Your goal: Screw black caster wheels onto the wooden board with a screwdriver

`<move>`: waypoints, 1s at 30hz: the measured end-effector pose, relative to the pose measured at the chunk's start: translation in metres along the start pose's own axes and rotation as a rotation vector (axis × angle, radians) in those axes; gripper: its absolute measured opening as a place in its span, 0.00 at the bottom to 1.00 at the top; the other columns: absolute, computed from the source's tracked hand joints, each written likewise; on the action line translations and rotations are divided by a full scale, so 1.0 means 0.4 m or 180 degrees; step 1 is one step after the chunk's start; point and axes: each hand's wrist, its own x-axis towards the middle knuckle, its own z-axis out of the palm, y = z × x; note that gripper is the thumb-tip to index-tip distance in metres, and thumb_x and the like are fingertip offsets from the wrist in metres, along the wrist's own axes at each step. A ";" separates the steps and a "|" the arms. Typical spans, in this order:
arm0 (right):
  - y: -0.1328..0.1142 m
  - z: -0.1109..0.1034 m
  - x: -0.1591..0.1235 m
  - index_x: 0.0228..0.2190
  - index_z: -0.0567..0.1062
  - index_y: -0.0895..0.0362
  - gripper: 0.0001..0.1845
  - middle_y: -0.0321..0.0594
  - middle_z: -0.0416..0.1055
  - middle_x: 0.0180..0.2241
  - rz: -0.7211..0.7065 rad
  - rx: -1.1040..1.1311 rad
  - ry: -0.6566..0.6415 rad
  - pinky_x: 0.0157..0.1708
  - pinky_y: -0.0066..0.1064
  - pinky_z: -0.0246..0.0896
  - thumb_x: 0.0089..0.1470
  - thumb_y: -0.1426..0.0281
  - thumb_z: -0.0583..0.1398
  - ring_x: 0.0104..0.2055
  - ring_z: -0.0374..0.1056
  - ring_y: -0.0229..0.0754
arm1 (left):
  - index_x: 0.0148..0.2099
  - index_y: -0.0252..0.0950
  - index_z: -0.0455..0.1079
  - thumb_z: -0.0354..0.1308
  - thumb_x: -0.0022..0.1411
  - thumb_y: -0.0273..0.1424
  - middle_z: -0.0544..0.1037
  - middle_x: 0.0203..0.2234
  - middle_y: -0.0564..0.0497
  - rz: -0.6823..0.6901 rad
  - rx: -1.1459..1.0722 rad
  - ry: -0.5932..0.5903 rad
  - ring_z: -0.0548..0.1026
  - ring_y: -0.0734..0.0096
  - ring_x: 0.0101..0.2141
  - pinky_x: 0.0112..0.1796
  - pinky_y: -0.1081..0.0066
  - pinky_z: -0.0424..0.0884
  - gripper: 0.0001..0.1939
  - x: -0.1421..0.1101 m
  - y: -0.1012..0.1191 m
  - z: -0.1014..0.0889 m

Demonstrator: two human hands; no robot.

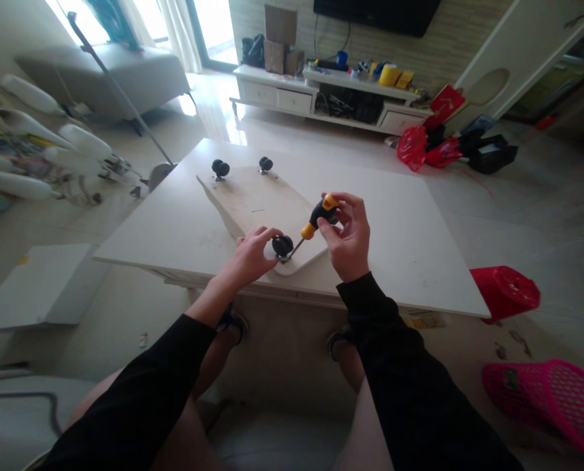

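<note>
A pale board (pixel 253 203) lies on the white table (pixel 390 222), with two black casters (pixel 220 169) standing at its far end. At the board's near end is another black caster (pixel 283 246), its metal plate against the board. My left hand (pixel 258 254) is closed around that caster's left side, fingertips and thumb on it. In my right hand (pixel 349 235) is a yellow and black screwdriver (pixel 321 214), tilted down to the left. Its tip meets the caster's plate; any screw there is too small to make out. A thin dark line, perhaps a small rod, lies mid-board.
A red bucket (pixel 505 293) stands by the table's right corner, and a pink mesh basket (pixel 557 399) lies at lower right. White bottle-shaped things (pixel 31 95) hang at left near a white box (pixel 36 284). A cluttered TV cabinet (pixel 292 99) lines the far wall.
</note>
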 end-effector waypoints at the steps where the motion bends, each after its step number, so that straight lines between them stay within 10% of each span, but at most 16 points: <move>1: 0.000 0.001 0.002 0.50 0.71 0.44 0.22 0.36 0.74 0.53 0.0004 0.0026 0.0031 0.35 0.28 0.77 0.54 0.67 0.68 0.47 0.76 0.38 | 0.57 0.45 0.72 0.67 0.57 0.26 0.78 0.50 0.47 0.0010 0.0014 0.0002 0.74 0.50 0.56 0.56 0.54 0.66 0.25 0.000 -0.001 0.001; 15: -0.021 0.006 0.014 0.52 0.71 0.43 0.23 0.36 0.77 0.52 -0.0039 -0.0293 -0.0169 0.39 0.32 0.78 0.57 0.75 0.61 0.48 0.75 0.39 | 0.60 0.43 0.74 0.69 0.54 0.31 0.76 0.54 0.46 0.0038 -0.0031 -0.0299 0.75 0.50 0.55 0.57 0.51 0.69 0.29 0.036 0.013 -0.020; 30: -0.004 0.024 0.013 0.52 0.73 0.43 0.23 0.37 0.75 0.54 0.0052 0.0034 0.0078 0.47 0.40 0.78 0.55 0.64 0.68 0.50 0.75 0.42 | 0.35 0.40 0.85 0.70 0.58 0.34 0.85 0.33 0.48 0.0180 -0.0707 -0.0379 0.80 0.62 0.35 0.43 0.62 0.73 0.04 0.119 0.062 0.033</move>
